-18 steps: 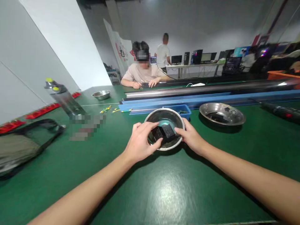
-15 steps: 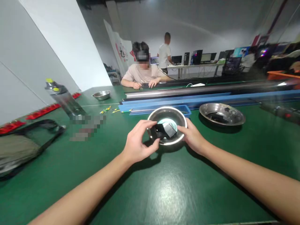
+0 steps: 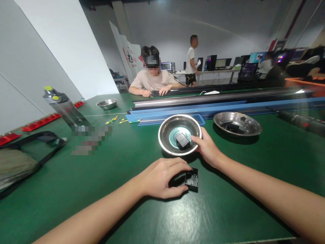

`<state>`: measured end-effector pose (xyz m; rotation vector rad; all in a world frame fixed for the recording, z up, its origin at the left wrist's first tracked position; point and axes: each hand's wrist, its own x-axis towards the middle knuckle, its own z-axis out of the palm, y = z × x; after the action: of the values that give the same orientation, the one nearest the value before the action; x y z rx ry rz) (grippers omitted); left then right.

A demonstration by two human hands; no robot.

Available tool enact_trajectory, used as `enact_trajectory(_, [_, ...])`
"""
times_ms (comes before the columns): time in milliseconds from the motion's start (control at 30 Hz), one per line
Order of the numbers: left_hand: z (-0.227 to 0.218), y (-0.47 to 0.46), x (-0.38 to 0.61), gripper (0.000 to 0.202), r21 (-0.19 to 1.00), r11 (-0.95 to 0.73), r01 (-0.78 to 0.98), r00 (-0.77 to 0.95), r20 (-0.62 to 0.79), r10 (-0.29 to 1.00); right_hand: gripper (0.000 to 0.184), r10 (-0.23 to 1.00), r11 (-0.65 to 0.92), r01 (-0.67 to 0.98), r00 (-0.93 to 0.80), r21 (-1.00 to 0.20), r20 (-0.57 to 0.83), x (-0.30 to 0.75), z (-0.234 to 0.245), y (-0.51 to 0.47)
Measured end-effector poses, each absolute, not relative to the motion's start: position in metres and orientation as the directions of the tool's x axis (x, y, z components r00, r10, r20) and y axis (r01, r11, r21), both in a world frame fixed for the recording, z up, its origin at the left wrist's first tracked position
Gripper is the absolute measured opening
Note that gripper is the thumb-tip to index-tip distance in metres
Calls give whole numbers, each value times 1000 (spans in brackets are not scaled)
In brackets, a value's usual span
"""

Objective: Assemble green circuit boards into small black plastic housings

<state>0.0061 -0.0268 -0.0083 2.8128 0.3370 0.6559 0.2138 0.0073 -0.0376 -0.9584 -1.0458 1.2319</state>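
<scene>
While the table (image 3: 142, 220) spreads beneath, the bowl (image 3: 166, 135) is on the far side, my right hand (image 3: 208, 148) gripping its right rim, thumb inside. On the near side, my left hand (image 3: 164, 178) pinches the box (image 3: 192, 181) at its left, open face up; a light, even pinch should keep it level. The block (image 3: 182, 140) lies in the bowl, so I'd best hold the rim steady.

Open-topped black box (image 3: 192, 180) near steel bowl (image 3: 166, 135) (dark block (image 3: 182, 140) inside).
</scene>
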Motion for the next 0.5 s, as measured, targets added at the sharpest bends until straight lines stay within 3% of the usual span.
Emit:
enact_trajectory(100, [-5, -21, 2, 38, 169, -967, 188, 835, 491, 248, 49, 995, 95, -251, 14, -963, 95, 215, -40, 8])
enact_trajectory(167, [-3, -13, -3, 22, 144, -944, 296, 722, 613, 320, 49, 996, 92, -257, 3, -962, 94, 216, -40, 8])
enact_trajectory(200, [-3, -9, -7, 14, 184, -906, 381, 629, 667, 399, 49, 996, 90, -263, -1, -961, 94, 216, -39, 8])
enact_trajectory(267, [-3, 1, -14, 9, 392, -756, 525, 371, 694, 617, 49, 995, 89, -280, -13, -956, 96, 216, -38, 7])
enact_trajectory(333, [-5, 12, -20, 21, 673, -555, 489, 173, 549, 818, 49, 992, 101, -298, -36, -949, 117, 216, -36, 6])
enact_trajectory(400, [-7, 19, -25, 39, 871, -358, 337, 160, 322, 933, 49, 987, 115, -305, -72, -945, 144, 216, -34, 4])
enact_trajectory(500, [-8, 23, -26, 45, 972, -160, 172, 291, 105, 951, 49, 975, 97, -284, -165, -954, 149, 218, -34, 2])
